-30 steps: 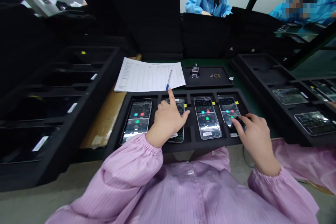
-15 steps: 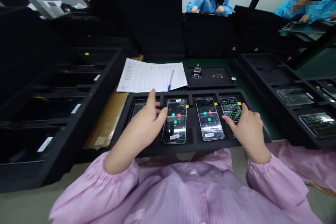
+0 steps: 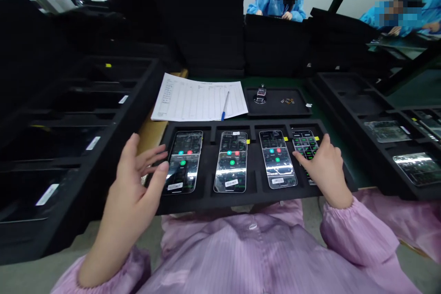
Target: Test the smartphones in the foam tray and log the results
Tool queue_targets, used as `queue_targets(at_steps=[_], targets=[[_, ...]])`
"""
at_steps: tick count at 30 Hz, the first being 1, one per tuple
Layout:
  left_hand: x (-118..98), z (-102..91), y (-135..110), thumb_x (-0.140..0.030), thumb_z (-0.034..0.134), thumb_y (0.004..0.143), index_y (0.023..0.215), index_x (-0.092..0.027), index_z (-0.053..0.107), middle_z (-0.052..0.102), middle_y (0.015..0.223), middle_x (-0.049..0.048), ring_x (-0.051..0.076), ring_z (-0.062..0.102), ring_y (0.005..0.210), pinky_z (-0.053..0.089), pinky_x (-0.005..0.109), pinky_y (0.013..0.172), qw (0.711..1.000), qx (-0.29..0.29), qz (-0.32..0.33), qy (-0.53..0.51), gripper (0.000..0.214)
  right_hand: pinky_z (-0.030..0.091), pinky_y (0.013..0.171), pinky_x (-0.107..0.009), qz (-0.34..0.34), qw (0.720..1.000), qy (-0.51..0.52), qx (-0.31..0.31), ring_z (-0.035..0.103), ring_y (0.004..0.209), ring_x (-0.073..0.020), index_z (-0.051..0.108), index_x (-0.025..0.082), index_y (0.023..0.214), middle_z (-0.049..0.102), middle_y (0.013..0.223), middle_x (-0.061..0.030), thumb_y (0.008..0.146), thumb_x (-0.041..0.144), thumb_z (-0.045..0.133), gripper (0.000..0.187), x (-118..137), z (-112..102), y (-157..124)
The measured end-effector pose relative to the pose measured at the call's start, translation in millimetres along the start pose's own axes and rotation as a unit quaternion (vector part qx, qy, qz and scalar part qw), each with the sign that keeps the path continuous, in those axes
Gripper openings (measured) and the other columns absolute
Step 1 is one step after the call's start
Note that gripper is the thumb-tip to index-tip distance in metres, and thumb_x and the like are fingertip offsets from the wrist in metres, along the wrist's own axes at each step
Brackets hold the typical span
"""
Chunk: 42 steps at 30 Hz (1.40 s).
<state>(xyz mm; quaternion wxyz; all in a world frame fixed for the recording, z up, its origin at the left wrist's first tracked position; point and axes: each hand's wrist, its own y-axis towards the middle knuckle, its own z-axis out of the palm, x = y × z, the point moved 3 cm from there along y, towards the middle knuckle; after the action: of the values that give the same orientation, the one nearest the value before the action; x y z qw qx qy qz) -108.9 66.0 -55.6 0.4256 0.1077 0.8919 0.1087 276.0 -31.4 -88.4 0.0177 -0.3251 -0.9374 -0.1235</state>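
My left grip (image 3: 138, 179) hung wide open, fingers spread and grasping nothing, at the left end of the black foam tray (image 3: 206, 200), its thumb nearest the leftmost phone (image 3: 182, 161). My right grip (image 3: 325, 167) lay half curled, clasping nothing, fingertips (image 3: 301, 157) touching the lit screen of the rightmost phone (image 3: 305, 140). Both phones lay flat in the end slots of that tray, with a paper sheet (image 3: 200, 98) and pen (image 3: 224, 106) just behind on the surface.

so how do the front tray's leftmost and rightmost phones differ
The leftmost phone shows green and red buttons; the rightmost phone shows a keypad grid. The right hand rests on the rightmost phone; the left hand is beside the leftmost phone. Both lie in the foam tray.
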Motion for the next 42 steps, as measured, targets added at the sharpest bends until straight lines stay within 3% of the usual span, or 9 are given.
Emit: queue_targets(at_steps=[3,8,16,21,25,28,31,34,42], targets=[[15,5.2,-2,-0.053,0.057,0.086,0.157,-0.017,0.025,0.064,0.134,0.0216,0.035,0.069,0.11,0.052,0.061,0.099,0.999,-0.038,0.01,0.027,0.086,0.048,0.085,-0.051,0.005,1.0,0.009,-0.002,0.057,0.105,-0.0439,0.027,-0.012,0.147,0.063,0.113,-0.0311,0.081,0.054,0.072,0.103,0,1,0],[27,10.4,-2,-0.051,0.059,0.086,0.157,-0.017,0.027,0.058,0.142,0.022,0.035,0.063,0.122,0.049,0.059,0.105,0.997,-0.079,0.008,0.013,0.085,0.047,0.087,-0.053,-0.007,0.999,0.024,-0.027,0.057,0.105,-0.044,0.026,-0.01,0.148,0.062,0.113,-0.0315,0.082,0.055,0.068,0.102,-2,5,-1],[24,10.0,-6,-0.047,0.058,0.092,0.156,-0.025,0.027,0.052,0.149,0.0184,0.034,0.06,0.126,0.046,0.057,0.109,0.994,-0.083,-0.061,-0.019,0.074,0.047,0.083,-0.054,-0.026,0.998,0.029,-0.054,0.057,0.103,-0.0451,0.026,-0.012,0.148,0.062,0.112,-0.0338,0.088,0.058,0.059,0.098,-2,8,-3],[25,10.4,-6,-0.049,0.058,0.092,0.156,-0.027,0.028,0.053,0.149,0.0153,0.033,0.059,0.128,0.046,0.054,0.11,0.993,-0.08,-0.082,-0.012,0.074,0.048,0.084,-0.053,-0.022,0.999,0.041,-0.027,0.058,0.101,-0.0434,0.023,-0.014,0.149,0.064,0.109,-0.0323,0.088,0.066,0.058,0.107,-11,0,-7],[24,10.1,-5,-0.053,0.057,0.091,0.154,-0.029,0.033,0.054,0.149,0.0133,0.034,0.06,0.127,0.046,0.055,0.11,0.992,-0.082,-0.093,0.0,0.071,0.046,0.097,-0.054,-0.089,0.99,0.097,-0.055,0.053,0.12,-0.0396,0.047,0.005,0.145,0.059,0.13,-0.0256,0.097,0.067,0.042,0.078,-28,-9,-16],[23,10.2,-6,-0.052,0.057,0.091,0.153,-0.026,0.036,0.055,0.148,0.0145,0.035,0.061,0.125,0.047,0.056,0.109,0.992,-0.083,-0.089,0.014,0.071,0.039,0.105,-0.062,-0.127,0.988,0.061,-0.059,0.036,0.141,-0.0412,0.067,0.017,0.125,0.046,0.148,-0.0202,0.103,0.057,0.033,0.057,-31,-11,-21],[22,9.7,-7,-0.051,0.057,0.091,0.151,-0.024,0.04,0.057,0.145,0.0143,0.036,0.062,0.123,0.049,0.057,0.108,0.993,-0.087,-0.071,0.031,0.068,0.033,0.11,-0.066,-0.154,0.985,0.049,-0.061,0.023,0.149,-0.0413,0.069,0.017,0.121,0.038,0.155,-0.0189,0.104,0.048,0.033,0.051,-17,-12,-24],[20,9.8,-8,-0.05,0.051,0.095,0.149,-0.026,0.043,0.056,0.147,0.0107,0.035,0.06,0.126,0.047,0.055,0.11,0.994,-0.07,-0.061,0.059,0.06,0.028,0.115,-0.065,-0.241,0.967,0.077,-0.039,0.017,0.153,-0.0381,0.067,0.02,0.127,0.031,0.161,-0.0154,0.104,0.04,0.035,0.044,12,-12,-31],[1,10.0,-10,-0.027,0.04,0.098,0.126,-0.014,0.062,0.06,0.138,0.0164,0.029,0.051,0.134,0.039,0.053,0.118,0.986,-0.045,0.08,0.14,0.037,0.024,0.119,-0.065,-0.383,0.916,0.121,-0.005,0.017,0.153,-0.0371,0.066,0.016,0.129,0.032,0.161,-0.0187,0.099,0.025,0.04,0.04,104,-13,-55]])
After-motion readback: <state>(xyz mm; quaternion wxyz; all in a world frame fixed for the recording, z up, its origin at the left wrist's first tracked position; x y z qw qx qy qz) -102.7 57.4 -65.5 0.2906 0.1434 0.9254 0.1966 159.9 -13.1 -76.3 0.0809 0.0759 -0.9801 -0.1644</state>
